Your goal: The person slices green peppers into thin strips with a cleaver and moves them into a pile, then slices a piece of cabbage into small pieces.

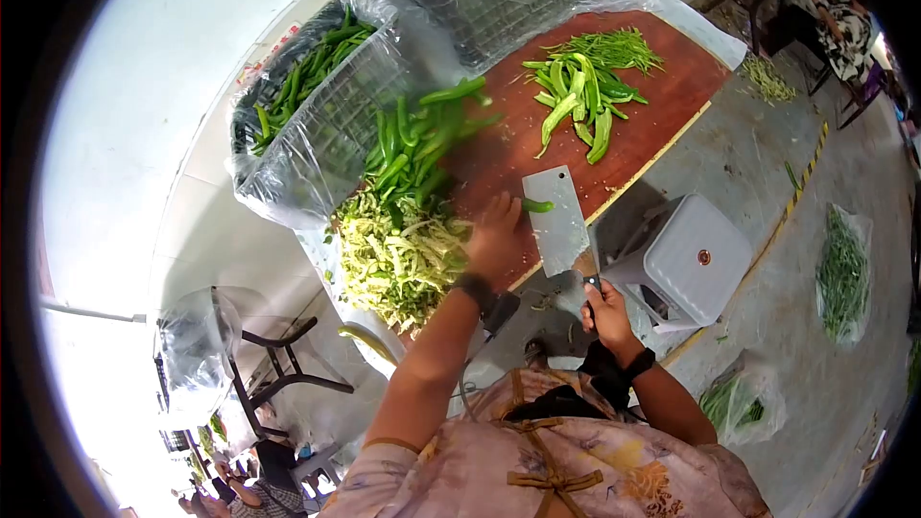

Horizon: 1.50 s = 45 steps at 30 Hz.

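Note:
My right hand (pixel 608 315) is closed round the handle of a broad cleaver (pixel 559 221), whose blade lies over the front edge of the red-brown board (pixel 662 125). A green pepper (pixel 538 205) shows between the blade and my left hand (pixel 496 235). That hand is blurred over the board, so its fingers are hard to make out. Left of it are a heap of pale pepper cores and scraps (pixel 393 259) and a pile of whole green peppers (pixel 417 149), partly smeared. Split peppers (pixel 580 101) and thin green strips (pixel 619 48) lie on the board's far part.
Plastic-lined crates stand behind, one holding green peppers (pixel 312 72). A grey stool (pixel 696 259) is to the right of the cleaver. Bags of greens (pixel 844 273) rest on the floor. Other people are at the lower left and upper right edges.

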Tool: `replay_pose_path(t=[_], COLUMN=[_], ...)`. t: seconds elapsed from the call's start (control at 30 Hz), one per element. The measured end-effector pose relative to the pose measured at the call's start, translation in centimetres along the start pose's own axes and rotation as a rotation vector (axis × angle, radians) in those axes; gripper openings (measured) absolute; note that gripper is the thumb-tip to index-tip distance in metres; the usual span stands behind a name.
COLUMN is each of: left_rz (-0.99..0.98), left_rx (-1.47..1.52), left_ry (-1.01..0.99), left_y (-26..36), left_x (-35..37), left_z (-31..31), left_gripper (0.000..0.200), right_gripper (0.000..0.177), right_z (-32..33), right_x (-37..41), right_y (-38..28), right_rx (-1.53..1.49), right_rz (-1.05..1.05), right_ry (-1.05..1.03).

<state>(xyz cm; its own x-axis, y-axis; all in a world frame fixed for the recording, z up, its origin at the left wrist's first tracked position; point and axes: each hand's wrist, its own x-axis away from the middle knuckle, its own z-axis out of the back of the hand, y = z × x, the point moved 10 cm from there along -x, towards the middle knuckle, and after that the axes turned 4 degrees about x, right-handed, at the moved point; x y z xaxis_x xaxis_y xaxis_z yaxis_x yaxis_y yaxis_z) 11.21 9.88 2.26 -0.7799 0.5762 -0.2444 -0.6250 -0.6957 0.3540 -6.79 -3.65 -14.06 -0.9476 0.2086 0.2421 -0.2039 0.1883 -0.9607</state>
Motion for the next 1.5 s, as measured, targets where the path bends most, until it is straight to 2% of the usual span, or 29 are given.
replay_pose_path(t=[0.03, 0.1, 0.13, 0.2, 0.27, 0.33, 0.43, 0.57, 0.63, 0.67, 0.77, 0.87, 0.93, 0.97, 1.03, 1.17, 1.23, 1.27, 1.33, 1.47, 1.5], left_rz=[0.005, 0.015, 0.023, 0.034, 0.045, -0.036, -0.008, 0.006, 0.077, 0.08, 0.175, 0.07, 0.003, 0.007, 0.111, 0.116, 0.035, 0.037, 0.02, -0.022, 0.02], left_rx=[0.026, 0.023, 0.025, 0.023, 0.02, -0.04, -0.107, -0.108, -0.072, -0.072, 0.017, -0.166, -0.2, -0.199, -0.177, -0.18, -0.181, -0.182, -0.174, -0.084, -0.098], left_ry=[-0.013, -0.033, -0.055, -0.07, -0.084, 0.095, 0.094, 0.015, -0.19, -0.187, -0.136, -0.014, 0.111, 0.109, -0.077, -0.085, 0.066, 0.071, 0.03, 0.027, -0.058], left_y=[-0.1, 0.0, 0.2, 0.1, 0.1, 1.6, 2.3, 2.4, 0.9, 0.8, 0.5, 3.4, 3.9, 3.5, 1.8, 1.4, 2.7, 2.8, 5.1, 4.2, 4.8], left_x=[-0.1, -0.2, -0.3, -0.2, -0.1, 0.0, 0.0, -0.7, -1.1, -1.1, -1.0, -1.2, -1.1, -1.1, -1.7, -2.1, -2.2, -2.1, -2.7, -3.2, -3.6], left_z=[0.0, 0.0, -0.2, -0.6, -0.9, 1.0, 1.6, 1.6, -0.7, -1.0, -0.9, 1.6, 2.2, 1.9, 0.4, -0.9, 0.4, 0.5, 2.7, 1.2, 1.2], left_gripper=[0.053, 0.051, 0.049, 0.049, 0.049, 0.059, 0.071, 0.071, 0.069, 0.069, 0.06, 0.053, 0.032, 0.032, 0.031, 0.031, 0.032, 0.032, 0.034, 0.036, 0.034], right_gripper=[0.016, 0.016, 0.016, 0.016, 0.017, 0.017, 0.016, 0.016, 0.016, 0.017, 0.017, 0.018, 0.018, 0.017, 0.016, 0.015, 0.014, 0.014, 0.014, 0.014, 0.015], right_z=[-0.3, -1.0, -1.7, -4.1, -4.8, -5.6, -6.5, -6.9, -6.7, -6.7, -6.2, -6.5, -7.2, -7.6, -7.8, -8.1, -8.3, -8.3, -7.8, -7.1, -7.2], right_x=[-0.6, -2.0, -1.9, -0.6, -1.3, -1.7, -2.2, -2.4, -2.4, -2.3, -2.3, -2.5, -2.6, -2.9, -3.3, -3.8, -4.1, -4.3, -4.4, -3.8, -3.9], right_y=[0.9, 0.5, -2.1, -5.5, -5.4, -5.5, -6.5, -6.9, -6.9, -7.1, -6.9, -6.9, -6.4, -6.4, -6.7, -7.2, -7.9, -8.3, -8.6, -8.8, -8.7], right_rx=[0.0, 0.098, 0.097, -0.3, -0.29, -0.302, -0.336, -0.334, -0.317, -0.317, -0.308, -0.26, -0.328, -0.372, -0.372, -0.348, -0.354, -0.367, -0.306, -0.273, -0.29], right_rz=[0.002, 0.197, 0.2, -0.323, -0.316, -0.339, -0.313, -0.343, -0.356, -0.334, -0.302, -0.266, -0.344, -0.366, -0.352, -0.347, -0.334, -0.322, -0.294, -0.309, -0.308], right_ry=[-0.004, 0.033, 0.031, 0.074, 0.088, 0.095, 0.079, 0.09, 0.095, 0.081, 0.059, 0.071, 0.116, 0.099, 0.093, 0.087, 0.077, 0.07, 0.056, 0.035, 0.027])
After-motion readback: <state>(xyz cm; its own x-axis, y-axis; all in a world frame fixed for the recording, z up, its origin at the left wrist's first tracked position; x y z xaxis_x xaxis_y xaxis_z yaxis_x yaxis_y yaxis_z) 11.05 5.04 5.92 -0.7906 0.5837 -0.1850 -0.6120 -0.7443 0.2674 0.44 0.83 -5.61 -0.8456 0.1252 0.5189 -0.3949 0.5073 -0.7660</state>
